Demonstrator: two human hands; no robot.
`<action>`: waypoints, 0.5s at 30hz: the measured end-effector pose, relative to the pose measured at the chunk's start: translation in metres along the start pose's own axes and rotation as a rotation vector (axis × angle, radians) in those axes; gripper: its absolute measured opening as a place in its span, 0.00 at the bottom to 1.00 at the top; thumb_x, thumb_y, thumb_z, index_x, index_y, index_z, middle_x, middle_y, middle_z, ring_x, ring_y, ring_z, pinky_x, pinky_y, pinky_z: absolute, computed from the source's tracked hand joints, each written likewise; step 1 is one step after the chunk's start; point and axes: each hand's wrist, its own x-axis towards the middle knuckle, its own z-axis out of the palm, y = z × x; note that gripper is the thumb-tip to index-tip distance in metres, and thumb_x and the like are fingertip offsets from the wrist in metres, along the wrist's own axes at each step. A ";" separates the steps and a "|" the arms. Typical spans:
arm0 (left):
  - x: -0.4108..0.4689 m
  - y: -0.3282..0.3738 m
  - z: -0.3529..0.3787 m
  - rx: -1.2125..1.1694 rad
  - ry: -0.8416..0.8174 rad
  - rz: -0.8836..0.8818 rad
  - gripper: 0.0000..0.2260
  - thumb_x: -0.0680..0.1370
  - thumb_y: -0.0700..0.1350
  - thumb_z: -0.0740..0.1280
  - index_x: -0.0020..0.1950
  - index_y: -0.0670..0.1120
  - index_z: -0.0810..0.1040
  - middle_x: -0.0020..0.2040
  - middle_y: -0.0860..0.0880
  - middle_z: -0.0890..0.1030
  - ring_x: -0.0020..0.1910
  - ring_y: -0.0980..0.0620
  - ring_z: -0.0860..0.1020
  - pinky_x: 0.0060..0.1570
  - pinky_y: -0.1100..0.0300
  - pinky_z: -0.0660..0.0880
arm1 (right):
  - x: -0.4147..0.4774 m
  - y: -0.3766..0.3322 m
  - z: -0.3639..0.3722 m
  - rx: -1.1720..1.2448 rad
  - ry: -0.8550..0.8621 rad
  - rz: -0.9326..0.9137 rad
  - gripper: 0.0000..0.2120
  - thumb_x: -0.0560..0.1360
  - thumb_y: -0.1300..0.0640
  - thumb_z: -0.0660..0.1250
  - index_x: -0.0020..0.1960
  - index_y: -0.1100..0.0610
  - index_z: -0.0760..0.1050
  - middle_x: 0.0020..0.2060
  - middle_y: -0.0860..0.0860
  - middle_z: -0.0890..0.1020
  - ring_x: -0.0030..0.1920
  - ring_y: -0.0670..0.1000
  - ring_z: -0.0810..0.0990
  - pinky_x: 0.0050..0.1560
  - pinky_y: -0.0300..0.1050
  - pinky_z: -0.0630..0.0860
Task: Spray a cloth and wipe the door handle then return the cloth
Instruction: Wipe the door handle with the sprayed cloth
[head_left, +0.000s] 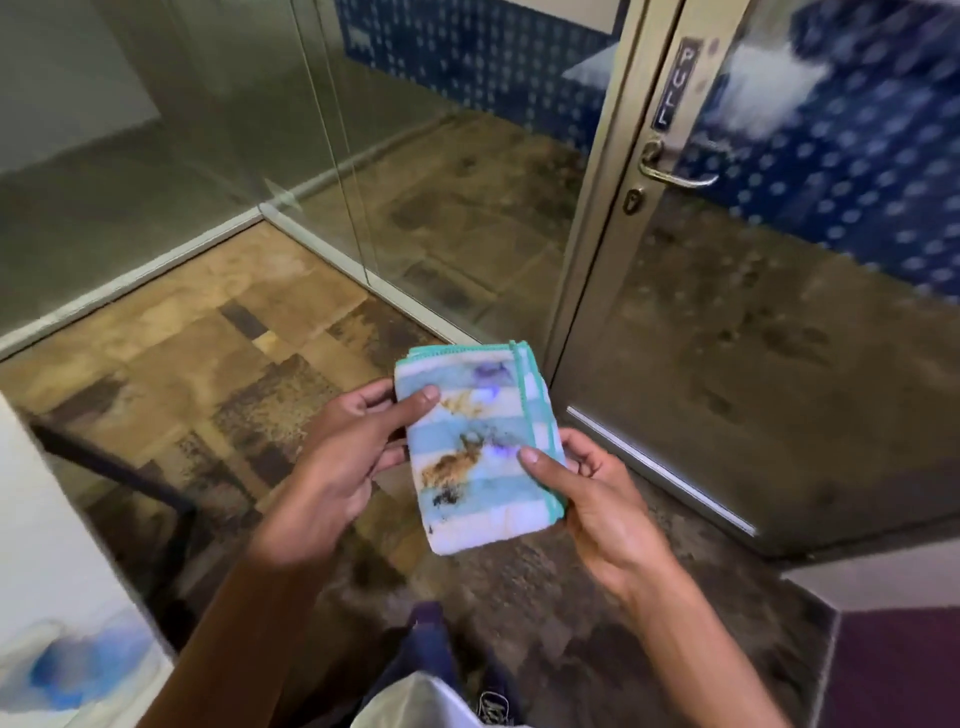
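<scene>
The person stands just inside a glass door, both hands raised in front of the chest; between them is the cloth (480, 447), folded into a thick rectangle, striped pale blue and white with a teal stitched edge, and marked with brown and dark stains on the face turned up. The left hand (337, 467) pinches its left edge, thumb on top near the upper corner, fingers tucked beneath; the right hand (597, 499) has its grip closed on the lower right edge, thumb pressed onto the stripes, fingers curled under the teal border; so both hands are holding the cloth, neither is free.

The door handle (675, 169), a metal lever on the pale door frame (592, 218), is up and to the right, well apart from the cloth; a keyhole sits just below it. No spray bottle can be made out.

The cloth looks soft and light, a terry sort of thing; it will sag and unfold if held by one corner, so I would judge it best gripped across the folded stack, thumb on one face and fingers on the other, keeping the layers together. A cleaner face might serve the lever better than the stained one. Wrapped round the lever it should conform easily; nothing here looks fragile.
</scene>
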 end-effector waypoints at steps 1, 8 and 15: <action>0.008 0.003 0.005 0.007 -0.015 -0.004 0.17 0.72 0.43 0.76 0.60 0.43 0.83 0.50 0.46 0.89 0.46 0.51 0.88 0.40 0.60 0.85 | 0.004 -0.004 -0.002 0.016 0.013 -0.002 0.20 0.73 0.63 0.74 0.63 0.66 0.75 0.54 0.59 0.87 0.51 0.56 0.87 0.51 0.49 0.85; 0.095 0.037 0.033 0.067 -0.172 0.003 0.23 0.67 0.43 0.78 0.61 0.41 0.82 0.52 0.44 0.89 0.50 0.48 0.88 0.47 0.55 0.86 | 0.065 -0.037 -0.009 0.135 0.055 -0.042 0.23 0.71 0.66 0.74 0.63 0.70 0.72 0.58 0.64 0.85 0.55 0.61 0.85 0.56 0.55 0.83; 0.191 0.088 0.056 0.163 -0.339 -0.013 0.22 0.68 0.44 0.78 0.62 0.44 0.82 0.55 0.46 0.88 0.55 0.46 0.87 0.60 0.46 0.80 | 0.131 -0.080 0.004 0.296 0.082 -0.098 0.30 0.69 0.69 0.74 0.68 0.68 0.69 0.61 0.65 0.83 0.62 0.66 0.81 0.57 0.58 0.83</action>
